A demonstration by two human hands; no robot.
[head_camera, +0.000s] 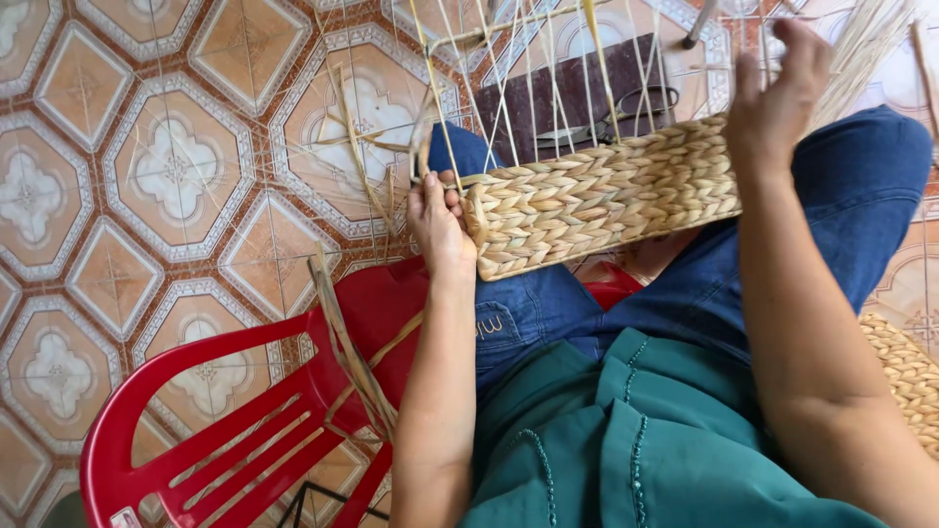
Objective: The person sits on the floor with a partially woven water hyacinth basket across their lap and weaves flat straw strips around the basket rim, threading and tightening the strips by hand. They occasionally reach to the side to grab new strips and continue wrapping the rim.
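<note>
A half-woven straw basket (597, 196) rests on my lap, its braided band done at the bottom and thin upright stakes (509, 88) rising from a wire frame. My left hand (437, 223) grips the basket's left corner, thumb against the weave. My right hand (773, 93) reaches over the right end of the basket, fingers curled around loose straw strands (861, 49). Inside the frame lies a pair of scissors (616, 117) on a dark board.
I sit on a red plastic chair (225, 430) over a patterned tile floor (147, 166). Loose straw (357, 147) lies on the tiles. Flat straw strips (347, 342) hang over the chair. Another woven piece (905, 367) sits at right.
</note>
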